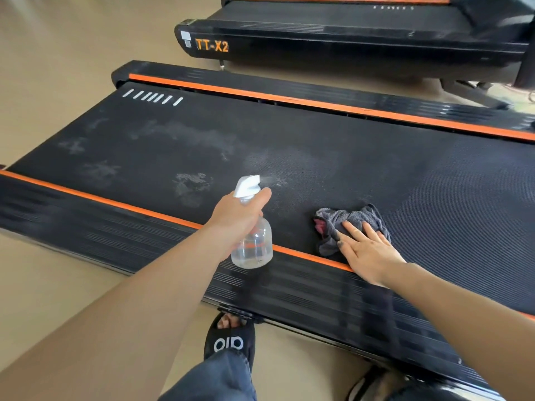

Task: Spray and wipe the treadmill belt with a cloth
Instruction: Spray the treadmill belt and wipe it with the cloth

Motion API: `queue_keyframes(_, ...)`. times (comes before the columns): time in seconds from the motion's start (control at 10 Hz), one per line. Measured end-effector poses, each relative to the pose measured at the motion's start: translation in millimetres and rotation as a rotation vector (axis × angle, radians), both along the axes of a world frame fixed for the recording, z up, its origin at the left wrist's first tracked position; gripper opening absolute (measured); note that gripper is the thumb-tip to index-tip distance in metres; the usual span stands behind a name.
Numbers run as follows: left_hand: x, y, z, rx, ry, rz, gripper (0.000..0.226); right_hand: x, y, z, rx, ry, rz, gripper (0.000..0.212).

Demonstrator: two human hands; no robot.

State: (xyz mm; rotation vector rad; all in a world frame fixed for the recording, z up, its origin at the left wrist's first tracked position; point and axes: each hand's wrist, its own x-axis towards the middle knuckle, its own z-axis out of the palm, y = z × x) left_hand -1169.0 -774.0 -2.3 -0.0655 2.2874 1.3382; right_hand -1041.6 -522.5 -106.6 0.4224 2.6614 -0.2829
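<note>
Treadmill belt (376, 157), right end cropped

Left arm bare, extended from the near left toward scene centre, forearm straight, wrist level. Left hand (237, 211) seen from its back, fingers curled round the neck of the spray bottle (252, 241), index finger forward across the white trigger head; bottle upright, nozzle pointing far and right. Right arm bare, entering from the near right edge, reaching left and far. Right hand (367, 250) palm down, fingers straight and slightly spread, pressing flat on the near part of the grey cloth (347, 224). Dark smudge visible on one right fingertip. The two hands apart, left hand left of right.
</note>
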Motion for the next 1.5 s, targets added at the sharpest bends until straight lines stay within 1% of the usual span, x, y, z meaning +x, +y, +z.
queue_keyframes(0.1,0,6,2,0.007,0.018,0.022,0.043,0,0,0,0.0,0.001,-0.001,0.052)
queue_keyframes(0.3,0,11,0,-0.024,-0.004,0.004,0.05,0,0,-1,0.002,0.0,-0.005,0.052)
queue_keyframes(0.4,-3,6,-3,-0.068,-0.053,0.011,0.05,0,-1,0,0.003,-0.001,0.0,0.052)
queue_keyframes(0.5,-3,-5,-7,-0.18,-0.136,-0.067,0.051,0,-1,0,0.012,0.0,0.004,0.052)
queue_keyframes(0.6,-4,-13,-6,-0.252,-0.113,-0.084,0.053,0,-1,0,0.011,-0.002,0.007,0.053)
queue_keyframes(0.7,-8,-20,-1,-0.244,-0.071,-0.084,0.054,0,-2,2,0.018,-0.013,0.008,0.053)
queue_keyframes(0.8,-10,-29,1,-0.256,-0.077,-0.077,0.056,0,-4,3,0.037,-0.017,0.019,0.052)
queue_keyframes(0.9,-7,-36,-1,-0.247,-0.024,-0.051,0.052,-2,-2,6,0.024,0.022,0.05,0.052)
queue_keyframes(1.0,-3,-40,-4,-0.108,0.106,-0.037,0.036,-7,-8,6,0.008,0.057,0.237,0.052)
queue_keyframes(1.1,-10,-43,-20,0.021,0.266,0.105,0.039,-27,-30,2,-0.081,0.048,0.397,0.049)
queue_keyframes(1.2,-16,-46,-46,0.137,0.316,0.263,0.021,-61,-46,-5,-0.097,0.05,0.477,0.046)
queue_keyframes(1.3,-15,-51,-69,0.157,0.297,0.357,0.012,-107,-68,-15,-0.039,0.079,0.569,0.046)
queue_keyframes(1.4,-12,-48,-85,0.135,0.32,0.412,0.017,-158,-98,-25,-0.002,0.125,0.589,0.048)
queue_keyframes(1.5,-9,-47,-90,0.142,0.358,0.475,0.02,-184,-114,-27,0.027,0.153,0.605,0.049)
